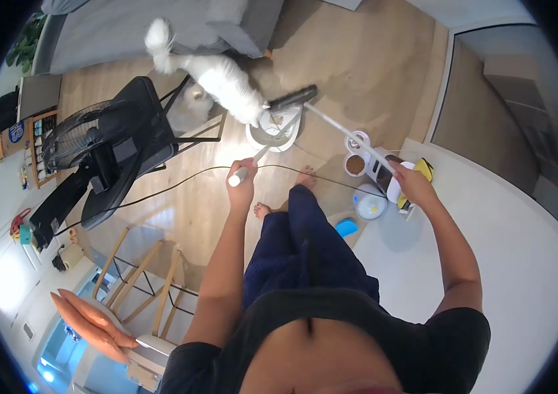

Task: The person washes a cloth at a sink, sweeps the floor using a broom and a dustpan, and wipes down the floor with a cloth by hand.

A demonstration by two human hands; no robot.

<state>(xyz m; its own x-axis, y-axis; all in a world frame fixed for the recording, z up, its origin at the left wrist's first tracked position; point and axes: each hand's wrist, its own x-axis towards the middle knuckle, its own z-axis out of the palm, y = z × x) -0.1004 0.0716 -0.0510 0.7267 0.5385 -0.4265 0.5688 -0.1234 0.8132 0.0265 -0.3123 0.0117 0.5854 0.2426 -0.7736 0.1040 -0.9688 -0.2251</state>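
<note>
My left hand (243, 177) is closed around the pale upright handle of a long-handled dustpan (257, 139), whose white pan stands on the floor ahead of my feet. Some small debris seems to lie in the pan, too small to name. With my right hand (415, 185) I grip the white stick of a broom (348, 131). The broom's dark bristle head (293, 97) rests at the far edge of the pan. A fluffy white pet (223, 79) lowers its head over the pan, close to the bristles.
Pet bowls (355, 164) and a round water dispenser (370, 203) stand at right, near a white counter (462, 262). A black cable (180, 182) crosses the floor. A fan (82, 134) and a dark folding chair (154, 125) are at left, with another pale animal (190, 108) behind.
</note>
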